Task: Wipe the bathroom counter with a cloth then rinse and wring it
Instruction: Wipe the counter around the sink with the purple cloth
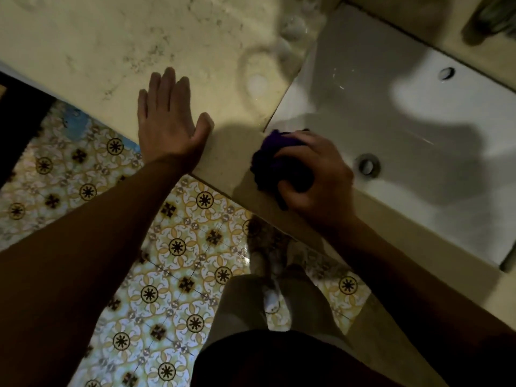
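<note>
Patterned floor tiles fill the lower left, around seven o'clock, under the person's left forearm. Above them the left hand lies flat on the beige desk at about ten o'clock, fingers straight and spread, palm at the front edge; it holds nothing and probably serves as a brace while the other arm works. Up at about twelve o'clock the desk carries a damp ring mark and a few water beads, so that patch looks wet, and some dark speckling shows further left.

Just right of centre the right hand has its grip closed around the purple cloth, which is bunched into a wad rather than spread flat. The cloth sits at the desk's front corner, right where the desk meets the rim of the white sink, and seems pressed against that edge. Bunching it gives a firm pad for scrubbing a narrow lip.

At three o'clock the sink basin looks dry, with its drain near the hand and the overflow hole further back. No tap is visible. Wiping appears underway; rinsing and wringing are not yet started.
</note>
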